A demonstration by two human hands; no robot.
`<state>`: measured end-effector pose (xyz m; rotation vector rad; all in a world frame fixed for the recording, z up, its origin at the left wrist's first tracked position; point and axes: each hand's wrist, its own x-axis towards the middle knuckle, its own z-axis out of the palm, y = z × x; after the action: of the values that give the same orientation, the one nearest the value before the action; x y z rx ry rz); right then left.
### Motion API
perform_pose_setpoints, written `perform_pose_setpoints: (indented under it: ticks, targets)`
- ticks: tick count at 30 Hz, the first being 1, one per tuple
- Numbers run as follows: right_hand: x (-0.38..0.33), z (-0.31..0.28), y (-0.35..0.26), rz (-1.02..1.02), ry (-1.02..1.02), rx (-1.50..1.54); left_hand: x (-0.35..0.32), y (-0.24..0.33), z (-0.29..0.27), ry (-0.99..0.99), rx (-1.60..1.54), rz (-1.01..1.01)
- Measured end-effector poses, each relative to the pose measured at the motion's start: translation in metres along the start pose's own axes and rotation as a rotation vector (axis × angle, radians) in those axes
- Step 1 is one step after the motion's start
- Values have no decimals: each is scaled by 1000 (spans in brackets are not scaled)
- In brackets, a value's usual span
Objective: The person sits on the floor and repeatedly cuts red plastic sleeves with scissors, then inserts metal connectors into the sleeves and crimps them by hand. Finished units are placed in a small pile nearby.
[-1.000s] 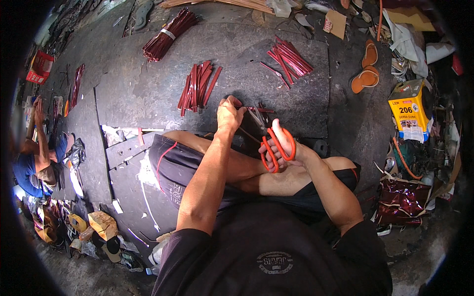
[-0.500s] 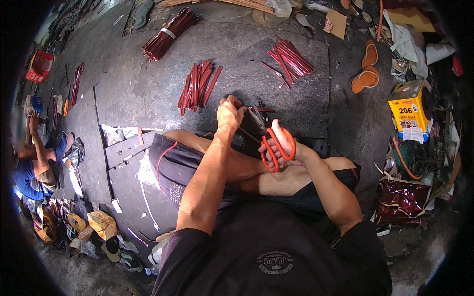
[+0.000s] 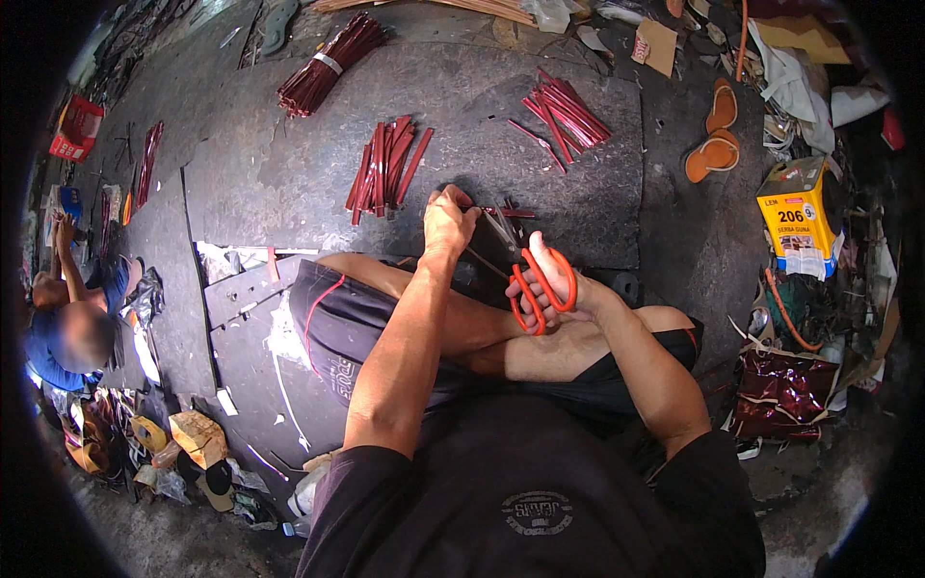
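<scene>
- While the orange-handled scissors [image 3: 542,274] are held by the right hand [image 3: 563,286], with its fingers passed through the loops and its thumb laid along the outer side, the blades are pointed up and to the left, toward the other hand.
- By the left hand [image 3: 448,226], a pinch is kept at the near edge of the dark board [image 3: 501,106]; its fingers are closed, apparently on the end of some short dark red strips [image 3: 518,214], though what lies between the fingertips is mostly hidden.
- These strips are seen just beyond the blade tips, on the board; whether they are being bitten by the blades, or only crossed by them, cannot be told.
- As done, judging by how things lie, may be counted the loose middle pile [image 3: 383,173], spread just beyond the left hand, and the right-hand pile [image 3: 570,114], set farther off, with a thin strip [image 3: 538,144] laid apart beside it.
- The thick bundle [image 3: 332,65] at the far side is bound by a white band [image 3: 329,64]; it may be judged either finished or not yet started, and which of these cannot be settled.
- The cut at the blades is judged unfinished, and both nearer piles are left unbound, so the work is best placed somewhere midway.
</scene>
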<state>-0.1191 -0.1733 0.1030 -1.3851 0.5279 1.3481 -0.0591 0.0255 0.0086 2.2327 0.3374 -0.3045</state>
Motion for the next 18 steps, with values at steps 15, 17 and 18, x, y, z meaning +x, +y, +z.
perform_pose_setpoints:
  ticks: [15,17,18]
  targets:
    - [-2,2,-5,15,56,-89,1,-2,1,3,-27,8]
    - [-1,0,-5,27,59,-95,1,-1,1,-5,-28,3]
    - [-1,-1,-5,34,59,-99,1,-2,1,-8,-28,-2]
